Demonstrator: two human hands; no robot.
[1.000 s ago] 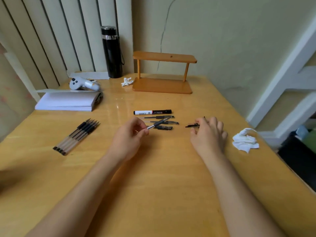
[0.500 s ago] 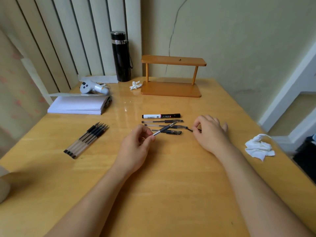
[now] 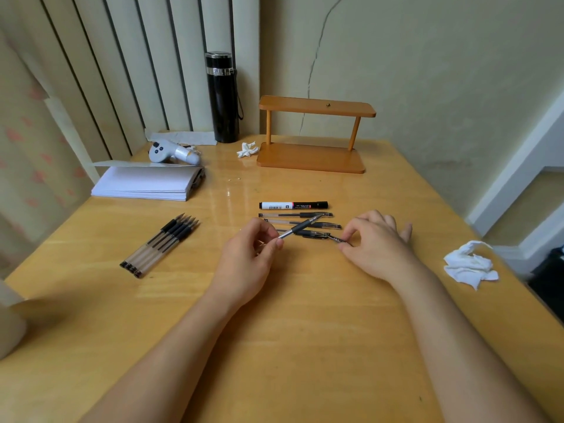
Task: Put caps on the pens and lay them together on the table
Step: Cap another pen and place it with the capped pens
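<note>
Across the wooden tabletop (image 3: 305, 331) the right hand (image 3: 375, 242) has slid inward, its grip pinching a black cap (image 3: 337, 239) just beside the capped pens (image 3: 300, 214), while the left hand (image 3: 250, 257) pinches the uncapped pen (image 3: 300, 228) tilted above them, so capping looks close.

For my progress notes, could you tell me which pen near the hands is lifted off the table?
The pen pinched by the left hand: it slants over the other pens, which lie flat beside the marker.
</note>
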